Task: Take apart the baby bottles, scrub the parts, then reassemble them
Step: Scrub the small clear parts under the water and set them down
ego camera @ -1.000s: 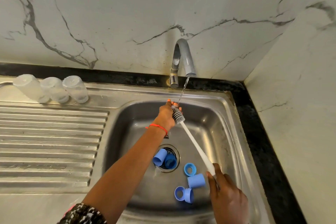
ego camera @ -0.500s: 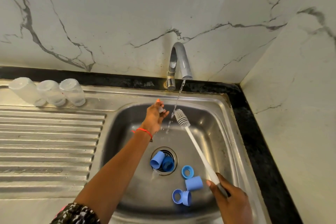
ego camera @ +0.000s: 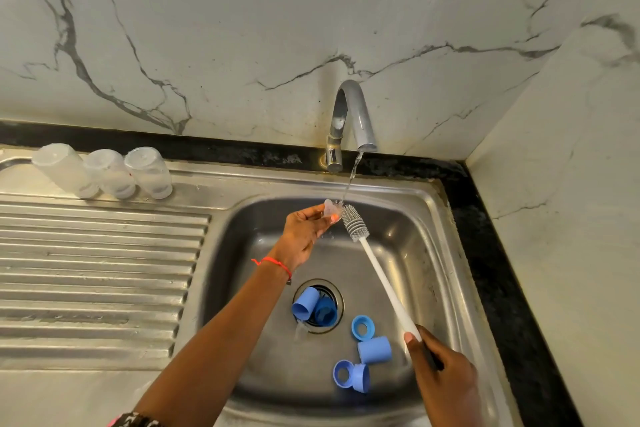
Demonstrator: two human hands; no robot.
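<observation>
At frame centre, the left hand (ego camera: 304, 229) is stretched forward, fingertips pinched on a clear nipple (ego camera: 331, 208) held under the tap's (ego camera: 349, 121) stream. At lower right, the right hand (ego camera: 446, 381) is closed round the handle of a bottle brush (ego camera: 381, 284), its bristled head just beside the nipple. Blue caps and rings (ego camera: 374, 350) lie in the sink (ego camera: 415, 253) between the hands (two over the drain). Three clear bottles (ego camera: 104, 172) stand inverted at upper left. No writing is legible.

The left hand (ego camera: 304, 229) has brought the clear teat (ego camera: 331, 207) back under the running water (ego camera: 350, 180), beside the brush (ego camera: 354, 222).
</observation>
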